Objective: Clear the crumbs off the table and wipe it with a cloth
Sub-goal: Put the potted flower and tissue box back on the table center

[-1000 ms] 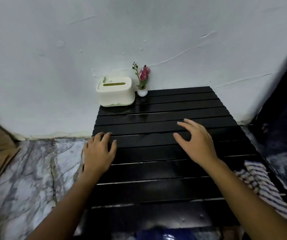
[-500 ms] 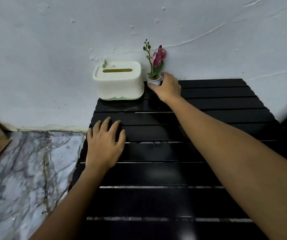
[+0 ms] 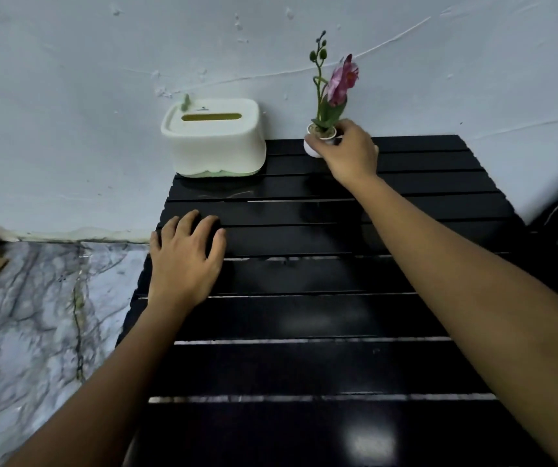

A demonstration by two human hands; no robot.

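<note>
Head view: my right hand point(image 3: 346, 151) grips the pot point(image 3: 314, 148) at the table's point(image 3: 304, 318) far edge, beside the box point(image 3: 215, 138); left hand point(image 3: 185, 261) lies flat, fingers spread. Crumbs, probably, too small to see; no cloth visible.

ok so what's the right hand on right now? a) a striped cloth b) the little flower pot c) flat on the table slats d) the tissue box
b: the right hand is closed around the small white flower pot at the back of the table, beside the tissue box.
</note>
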